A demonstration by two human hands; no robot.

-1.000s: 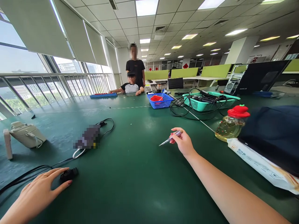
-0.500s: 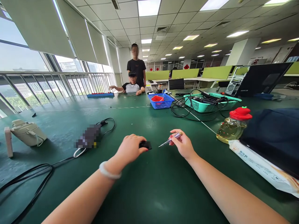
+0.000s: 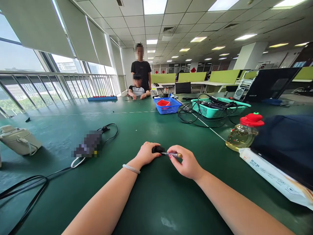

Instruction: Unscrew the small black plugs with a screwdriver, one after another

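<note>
My left hand [image 3: 146, 153] is closed on a small black plug-like part [image 3: 158, 149] held down on the green table [image 3: 151, 195]. My right hand [image 3: 186, 163] pinches a thin screwdriver [image 3: 174, 154] with a clear handle; its metal tip touches the black part. A white bracelet sits on my left wrist. The two hands meet at the middle of the table, close in front of me.
A black cable [image 3: 26, 192] runs off to the left past a blurred device [image 3: 88, 148] and a beige pouch [image 3: 18, 141]. An oil bottle with a red cap [image 3: 244, 132], a white packet [image 3: 274, 178] and a dark bag [image 3: 288, 143] lie right. Blue [image 3: 168, 106] and teal [image 3: 217, 109] baskets stand beyond. Two people are at the far end.
My left hand carried the black part from the near left to the table's middle. My right hand lowered the screwdriver and brought its tip onto the part.
</note>
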